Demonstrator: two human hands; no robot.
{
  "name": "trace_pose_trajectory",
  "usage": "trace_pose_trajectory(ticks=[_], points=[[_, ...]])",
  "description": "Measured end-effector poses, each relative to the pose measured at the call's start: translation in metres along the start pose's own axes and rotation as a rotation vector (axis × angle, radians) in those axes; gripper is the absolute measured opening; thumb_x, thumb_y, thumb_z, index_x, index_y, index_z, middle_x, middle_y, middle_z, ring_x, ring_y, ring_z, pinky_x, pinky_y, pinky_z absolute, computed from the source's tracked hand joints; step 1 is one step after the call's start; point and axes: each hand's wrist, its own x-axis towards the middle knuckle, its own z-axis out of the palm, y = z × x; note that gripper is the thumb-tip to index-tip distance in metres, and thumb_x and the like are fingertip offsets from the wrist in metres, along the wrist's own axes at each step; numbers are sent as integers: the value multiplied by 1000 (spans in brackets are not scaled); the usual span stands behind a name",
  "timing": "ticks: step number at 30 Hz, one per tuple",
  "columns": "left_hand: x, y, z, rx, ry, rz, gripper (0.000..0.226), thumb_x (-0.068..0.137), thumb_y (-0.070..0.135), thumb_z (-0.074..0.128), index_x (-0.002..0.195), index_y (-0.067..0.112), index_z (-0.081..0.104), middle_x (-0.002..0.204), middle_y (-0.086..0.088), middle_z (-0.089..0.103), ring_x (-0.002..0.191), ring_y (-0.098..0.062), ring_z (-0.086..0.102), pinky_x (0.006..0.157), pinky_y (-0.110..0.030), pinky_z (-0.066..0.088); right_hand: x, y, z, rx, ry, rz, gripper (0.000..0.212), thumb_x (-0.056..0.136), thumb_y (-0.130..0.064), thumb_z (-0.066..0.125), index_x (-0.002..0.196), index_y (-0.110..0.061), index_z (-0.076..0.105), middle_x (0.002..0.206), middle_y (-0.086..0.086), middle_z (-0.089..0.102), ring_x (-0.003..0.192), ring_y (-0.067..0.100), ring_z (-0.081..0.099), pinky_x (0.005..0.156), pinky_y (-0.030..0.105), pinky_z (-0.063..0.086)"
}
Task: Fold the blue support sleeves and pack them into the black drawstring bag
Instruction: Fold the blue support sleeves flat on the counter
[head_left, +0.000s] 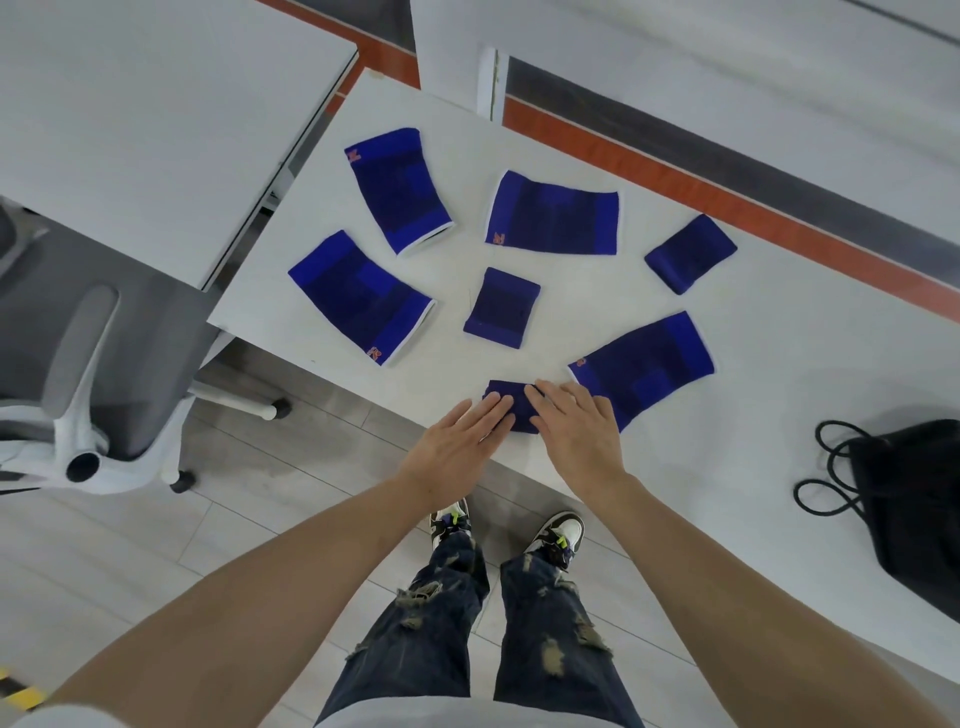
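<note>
Several blue support sleeves lie spread on the white table (727, 395). Near the front edge, a small sleeve (514, 402) lies under both my hands. My left hand (460, 441) rests flat on its left part with straight fingers. My right hand (576, 426) lies flat over its right part. A large sleeve (649, 364) lies just right of my right hand. Two small folded sleeves (501, 309) (690, 253) lie farther back. Three large flat sleeves (397, 189) (555, 214) (361, 297) lie at the back and left. The black drawstring bag (914, 499) sits at the table's right, its cords looped leftward.
A second white table (130, 119) stands at the back left, with a grey office chair (78, 374) below it. The floor behind the table has an orange stripe (727, 197). My legs and shoes (556, 535) stand at the table's front edge.
</note>
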Motion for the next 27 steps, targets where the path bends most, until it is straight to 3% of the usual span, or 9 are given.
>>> trace_pose_trajectory(ticks=[4, 11, 16, 27], points=[[-1, -7, 2, 24, -33, 3, 66, 107, 36, 25, 165, 15, 2, 173, -7, -9, 159, -23, -11, 128, -52, 3, 1, 0, 2, -34, -30, 22, 44, 101, -40, 59, 141, -24, 61, 143, -8, 61, 125, 24, 54, 90, 44, 45], [-1, -5, -4, 21, -88, -14, 68, 106, 40, 25, 165, 18, 0, 173, -5, -9, 159, -21, -11, 127, -56, 5, 6, -2, 0, -70, -99, 16, 43, 102, -40, 57, 142, -24, 58, 143, -7, 59, 123, 25, 54, 91, 44, 44], [-1, -13, -5, -20, -50, 20, 69, 104, 43, 31, 164, 20, 8, 173, -5, 2, 160, -20, -1, 127, -54, 10, 5, 1, 2, -60, -104, 14, 45, 103, -41, 54, 144, -25, 56, 145, -8, 57, 125, 24, 52, 93, 45, 43], [0, -5, -3, -31, -118, -16, 76, 103, 51, 28, 164, 18, -4, 171, -3, -19, 157, -19, -19, 128, -53, 3, 4, -5, 1, -43, -148, 60, 44, 104, -40, 51, 147, -26, 52, 149, -8, 53, 131, 22, 48, 99, 45, 40]])
